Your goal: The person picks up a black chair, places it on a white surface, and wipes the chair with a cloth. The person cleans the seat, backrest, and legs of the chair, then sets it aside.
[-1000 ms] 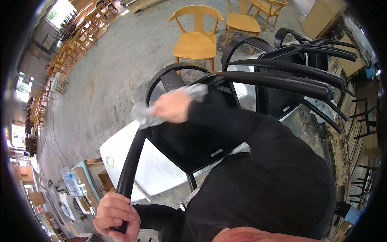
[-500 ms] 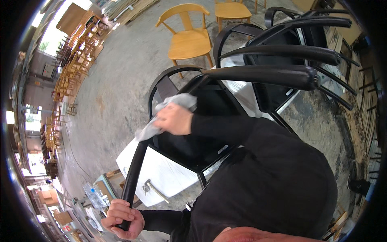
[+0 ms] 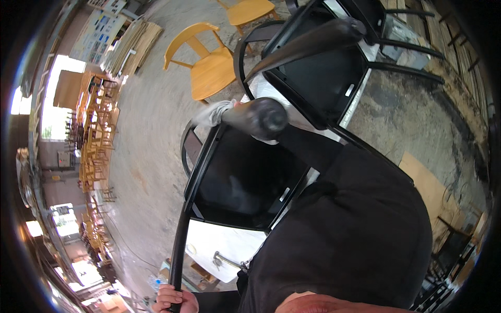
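An upturned black chair lies in front of me, its dark seat underside (image 3: 245,177) facing up. My left hand (image 3: 176,299) is wrapped round the lower end of one black chair leg (image 3: 180,250). Farther off, my right hand (image 3: 237,104) grips a pale grey cloth (image 3: 213,112) around the base of another leg (image 3: 261,119). That leg points up toward me and hides most of the hand; the cloth is blurred by motion. Under the chair is a white tabletop (image 3: 209,238).
A second upturned black chair (image 3: 318,68) rests just beyond on the right, with another past it. Yellow wooden chairs (image 3: 211,73) stand on the concrete floor (image 3: 141,135). A small metal object with a strap (image 3: 224,261) lies on the tabletop. Stacked wooden chairs (image 3: 96,135) line the left.
The chair has swung in view, one leg now pointing toward me. My right hand with the cloth has moved up and farther away, partly behind that leg. My left hand keeps its hold.
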`<action>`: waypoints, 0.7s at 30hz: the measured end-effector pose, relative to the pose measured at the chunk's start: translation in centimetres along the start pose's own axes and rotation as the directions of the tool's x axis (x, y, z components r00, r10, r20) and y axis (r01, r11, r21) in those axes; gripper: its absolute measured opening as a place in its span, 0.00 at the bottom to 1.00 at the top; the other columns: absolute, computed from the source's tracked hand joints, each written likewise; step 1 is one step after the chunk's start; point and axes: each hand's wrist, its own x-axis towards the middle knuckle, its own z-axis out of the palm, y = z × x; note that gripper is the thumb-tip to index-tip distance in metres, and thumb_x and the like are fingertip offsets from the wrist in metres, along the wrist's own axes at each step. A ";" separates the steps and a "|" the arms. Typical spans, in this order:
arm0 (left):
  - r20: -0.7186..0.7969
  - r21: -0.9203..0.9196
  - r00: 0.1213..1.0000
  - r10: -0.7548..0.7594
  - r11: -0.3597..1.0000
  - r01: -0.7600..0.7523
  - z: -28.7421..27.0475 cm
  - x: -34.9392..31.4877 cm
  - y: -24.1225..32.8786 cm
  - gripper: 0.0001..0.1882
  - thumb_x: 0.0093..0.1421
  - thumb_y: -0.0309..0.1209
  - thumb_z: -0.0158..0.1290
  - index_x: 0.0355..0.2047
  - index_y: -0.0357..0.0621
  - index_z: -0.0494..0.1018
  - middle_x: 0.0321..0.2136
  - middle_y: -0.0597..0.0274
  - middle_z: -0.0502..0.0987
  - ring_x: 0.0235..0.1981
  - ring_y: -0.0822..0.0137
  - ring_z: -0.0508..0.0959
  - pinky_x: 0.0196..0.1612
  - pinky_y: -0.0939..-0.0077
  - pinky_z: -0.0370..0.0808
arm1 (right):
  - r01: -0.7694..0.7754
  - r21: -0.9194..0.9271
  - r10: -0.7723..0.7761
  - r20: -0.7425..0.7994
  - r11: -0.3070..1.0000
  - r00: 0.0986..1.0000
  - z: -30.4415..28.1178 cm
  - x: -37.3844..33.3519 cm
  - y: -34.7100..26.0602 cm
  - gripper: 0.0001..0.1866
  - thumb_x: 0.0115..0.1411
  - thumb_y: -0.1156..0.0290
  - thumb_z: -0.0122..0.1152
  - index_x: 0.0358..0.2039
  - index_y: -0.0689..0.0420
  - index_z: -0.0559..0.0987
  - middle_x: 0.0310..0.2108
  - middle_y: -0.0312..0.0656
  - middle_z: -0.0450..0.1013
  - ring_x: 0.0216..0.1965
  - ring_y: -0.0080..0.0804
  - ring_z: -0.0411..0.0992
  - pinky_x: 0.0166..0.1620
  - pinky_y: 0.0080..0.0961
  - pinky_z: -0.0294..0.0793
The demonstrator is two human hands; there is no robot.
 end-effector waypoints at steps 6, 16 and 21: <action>-0.006 -0.008 1.000 -0.015 1.000 0.015 0.2 0.1 0.2 0.16 0.67 0.39 0.40 0.26 0.42 0.63 0.08 0.64 0.58 0.08 0.68 0.59 0.22 0.66 0.67 | -0.330 -0.608 0.377 -0.054 0.722 0.925 -6.0 -12.3 3.5 0.30 0.68 0.46 0.43 0.35 0.64 0.78 0.35 0.60 0.76 0.41 0.56 0.75 0.44 0.47 0.71; -0.016 0.028 0.999 -0.029 0.999 0.030 -0.5 -0.2 0.2 0.18 0.67 0.42 0.41 0.26 0.43 0.65 0.09 0.64 0.60 0.09 0.67 0.61 0.24 0.66 0.66 | 0.073 0.018 -0.072 -0.021 0.997 0.997 0.7 1.0 5.6 0.28 0.69 0.51 0.45 0.53 0.65 0.75 0.49 0.56 0.75 0.53 0.48 0.72 0.56 0.34 0.68; -0.025 -0.021 1.000 -0.017 1.000 0.016 -0.5 -0.1 -0.2 0.18 0.67 0.44 0.41 0.26 0.43 0.65 0.10 0.64 0.59 0.09 0.68 0.59 0.22 0.68 0.63 | -0.133 -0.452 0.168 0.037 0.882 0.985 -6.9 -14.9 7.0 0.20 0.69 0.60 0.46 0.49 0.64 0.76 0.50 0.56 0.73 0.52 0.52 0.71 0.56 0.38 0.69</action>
